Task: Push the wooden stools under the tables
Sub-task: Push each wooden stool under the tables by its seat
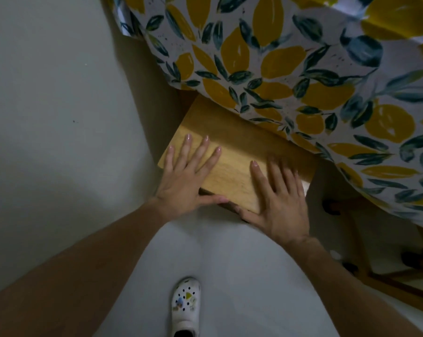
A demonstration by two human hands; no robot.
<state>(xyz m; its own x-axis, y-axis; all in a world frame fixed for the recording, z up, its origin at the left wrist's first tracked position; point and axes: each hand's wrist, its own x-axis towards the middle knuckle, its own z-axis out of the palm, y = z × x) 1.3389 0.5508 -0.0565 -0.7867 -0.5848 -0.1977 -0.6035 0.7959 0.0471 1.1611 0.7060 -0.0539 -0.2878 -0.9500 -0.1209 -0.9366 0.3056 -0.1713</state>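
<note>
We find no brand, label or writing that can be read anywhere here. Our left hand (185,177) lies flat on the wooden stool (232,164), fingers spread wide and straight across the seat's near-left part, the thumb hooked along the near edge at six o'clock. Our right hand (279,205) rests palm-down at the seat's near-right corner, fingers extended and loose, slightly blurred, the thumb pressed against the same near edge. Neither hand clasps anything; both simply press on the wood. The stool sits partly beneath the table, its far end at one o'clock hidden by the lemon-print tablecloth (290,69). A white clog (185,305) stands on the floor at six o'clock.
</note>
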